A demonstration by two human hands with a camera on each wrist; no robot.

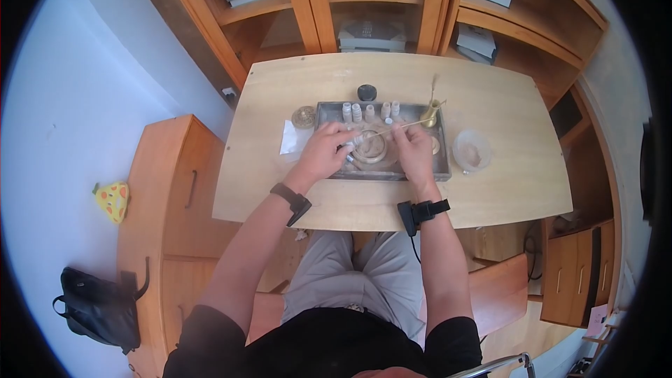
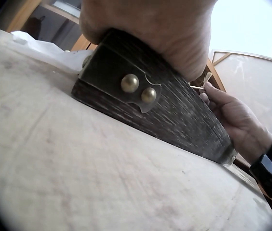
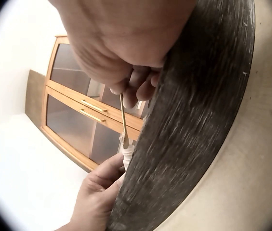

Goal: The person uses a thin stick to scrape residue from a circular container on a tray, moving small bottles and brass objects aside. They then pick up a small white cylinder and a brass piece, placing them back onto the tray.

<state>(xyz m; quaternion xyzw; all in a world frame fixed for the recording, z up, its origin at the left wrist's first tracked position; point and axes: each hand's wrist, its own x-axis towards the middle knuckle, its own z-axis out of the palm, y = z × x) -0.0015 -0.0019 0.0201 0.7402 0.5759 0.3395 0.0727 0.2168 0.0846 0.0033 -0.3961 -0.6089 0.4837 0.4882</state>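
Note:
Over a dark rectangular tray (image 1: 427, 174), my right hand (image 1: 415, 151) pinches a thin gold-coloured stick (image 3: 123, 115) between thumb and fingertips. Its lower end meets the mouth of a small pale bottle (image 3: 128, 157), which my left hand (image 3: 96, 199) grips between thumb and fingers. In the head view the left hand (image 1: 326, 155) is at the tray's left part, beside a round ring-shaped piece (image 1: 371, 159). In the left wrist view the right hand (image 2: 239, 118) shows beyond the tray's dark side (image 2: 174, 120). The bottle's contents cannot be seen.
Several small bottles (image 1: 356, 113) stand along the tray's back, with a brass vase (image 1: 430, 116) holding tools at the right corner. Around the tray are a black round object (image 1: 367, 92), a patterned round container (image 1: 304, 117), white paper (image 1: 290, 138) and a clear bowl (image 1: 471, 152).

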